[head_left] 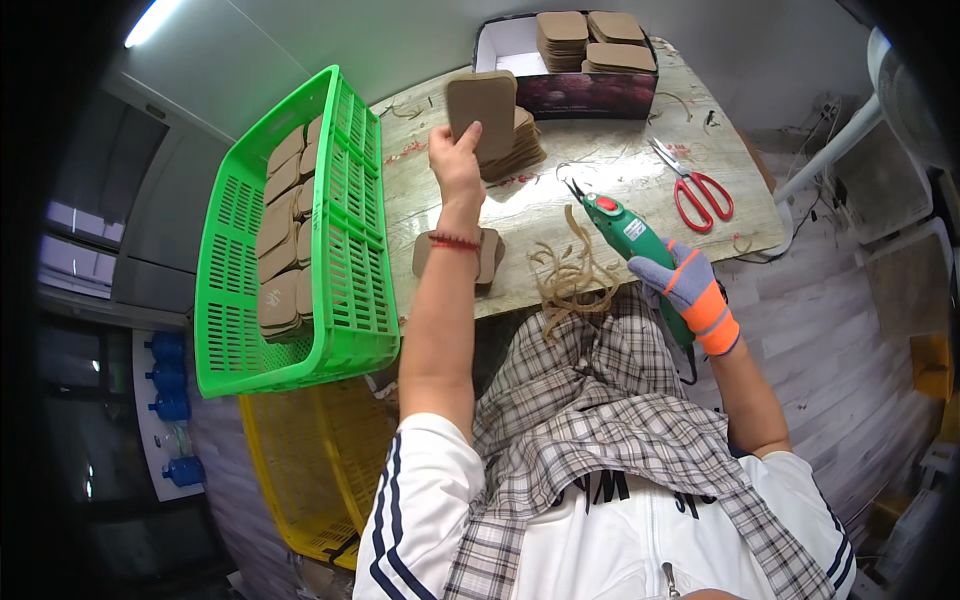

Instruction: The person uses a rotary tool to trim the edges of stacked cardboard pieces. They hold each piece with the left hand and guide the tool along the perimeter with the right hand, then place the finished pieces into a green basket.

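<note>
My bare left hand (456, 165) grips a flat brown rounded-corner piece (482, 108), thumb on its face, over a stack of like pieces (520, 147) on the table. What the piece is made of I cannot tell. In an orange and grey glove, my right hand (690, 290) is wrapped round green electric scissors (625, 230), whose blades point up and left, apart from the piece. Thin tan offcut strips (572, 270) lie in a tangle at the table's near edge, partly over my checked apron (600, 390). A few more brown pieces (488, 255) lie partly behind my left forearm.
A green plastic crate (355, 230) of brown pieces stands at the left, with a yellow crate (300, 450) below it. On the table (440, 110) are red-handled scissors (700, 195) and, at the back, a dark box (580, 95) with stacked pieces. White chairs (900, 130) stand right.
</note>
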### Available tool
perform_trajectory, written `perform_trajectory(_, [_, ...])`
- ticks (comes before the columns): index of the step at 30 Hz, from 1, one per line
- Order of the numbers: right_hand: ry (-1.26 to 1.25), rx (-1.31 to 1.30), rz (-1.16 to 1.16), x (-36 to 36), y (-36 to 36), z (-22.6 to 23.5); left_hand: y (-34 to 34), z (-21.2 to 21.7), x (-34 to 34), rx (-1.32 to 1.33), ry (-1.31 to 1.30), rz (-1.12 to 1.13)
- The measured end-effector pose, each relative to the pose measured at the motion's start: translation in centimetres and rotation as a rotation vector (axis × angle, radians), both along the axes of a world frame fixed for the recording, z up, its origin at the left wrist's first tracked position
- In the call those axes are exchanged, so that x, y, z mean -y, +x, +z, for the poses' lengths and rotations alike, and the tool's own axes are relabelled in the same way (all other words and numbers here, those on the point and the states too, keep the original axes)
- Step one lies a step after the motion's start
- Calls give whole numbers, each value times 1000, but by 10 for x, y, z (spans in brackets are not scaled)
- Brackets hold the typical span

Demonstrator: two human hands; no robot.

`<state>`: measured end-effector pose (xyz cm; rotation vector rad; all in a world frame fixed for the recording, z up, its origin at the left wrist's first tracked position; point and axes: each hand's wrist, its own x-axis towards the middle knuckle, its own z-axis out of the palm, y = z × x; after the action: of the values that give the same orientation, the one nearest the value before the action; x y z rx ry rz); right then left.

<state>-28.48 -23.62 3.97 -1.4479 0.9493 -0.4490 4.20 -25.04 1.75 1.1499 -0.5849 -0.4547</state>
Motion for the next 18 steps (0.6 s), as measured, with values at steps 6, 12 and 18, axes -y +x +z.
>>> perform_trajectory(6, [20, 116, -60, -9, -4, 7, -83, -1, -33, -619, -424, -253])
perform_trajectory(12, [-24, 112, -77, -20, -15, 5, -115, -5, -43, -756, -489, -261])
perform_trajectory(18, [-3, 180, -105, -29, -16, 8, -131, 7, -42, -939, -544, -218])
